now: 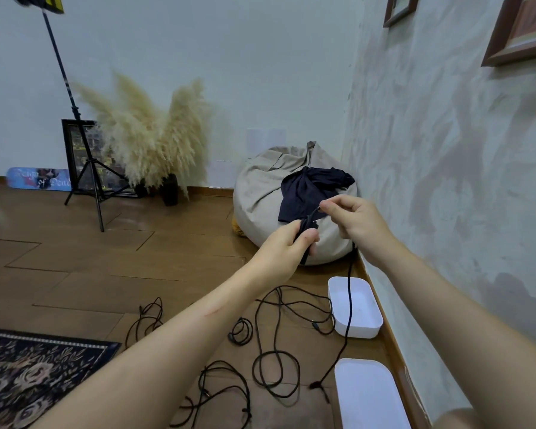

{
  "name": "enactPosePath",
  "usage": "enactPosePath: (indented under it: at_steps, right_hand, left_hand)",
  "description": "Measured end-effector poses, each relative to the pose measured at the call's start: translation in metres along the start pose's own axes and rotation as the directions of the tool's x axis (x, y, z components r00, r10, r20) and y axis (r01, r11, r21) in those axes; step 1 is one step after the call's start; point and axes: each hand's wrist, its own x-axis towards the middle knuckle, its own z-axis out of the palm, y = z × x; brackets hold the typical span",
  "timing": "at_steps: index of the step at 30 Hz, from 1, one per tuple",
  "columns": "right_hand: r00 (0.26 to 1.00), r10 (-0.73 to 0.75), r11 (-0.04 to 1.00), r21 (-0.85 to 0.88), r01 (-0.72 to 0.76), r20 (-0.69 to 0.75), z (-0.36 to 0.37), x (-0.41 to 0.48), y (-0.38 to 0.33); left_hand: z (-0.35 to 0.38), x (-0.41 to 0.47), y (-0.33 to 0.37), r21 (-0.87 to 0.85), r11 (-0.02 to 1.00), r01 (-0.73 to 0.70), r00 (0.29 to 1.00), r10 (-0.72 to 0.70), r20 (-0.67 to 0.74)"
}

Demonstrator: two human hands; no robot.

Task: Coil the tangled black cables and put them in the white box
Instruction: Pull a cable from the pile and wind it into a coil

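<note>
My left hand [287, 247] grips a small bundle of coiled black cable [307, 227] held up in the air. My right hand [353, 219] pinches a strand of that same cable just above the bundle. From my right hand the cable's loose tail [348, 301] hangs down across the white box [370, 331] to the floor. The white box stands open by the right wall, with nothing lying inside it. Several tangled black cables [276, 339] lie spread on the wooden floor to the left of the box.
The white lid [369, 394] lies near the wall in front of the box. A beige beanbag [260, 193] with dark cloth sits behind my hands. A patterned rug [28, 370] covers the floor at lower left. A tripod [87, 168] and pampas grass [149, 131] stand at the back.
</note>
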Motion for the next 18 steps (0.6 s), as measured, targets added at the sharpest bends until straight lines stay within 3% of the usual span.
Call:
enactPosePath:
  at_steps: [8, 18]
  right_hand:
    - [0.988, 0.098, 0.982, 0.153, -0.115, 0.117, 0.019, -0.006, 0.015]
    - [0.992, 0.049, 0.998, 0.031, -0.053, 0.113, 0.035, -0.017, 0.012]
  left_hand:
    - [-0.004, 0.001, 0.016, -0.202, 0.979, -0.025, 0.999, 0.018, -0.035]
    - [-0.011, 0.002, 0.02, -0.297, 0.954, -0.051, 0.999, 0.044, -0.028]
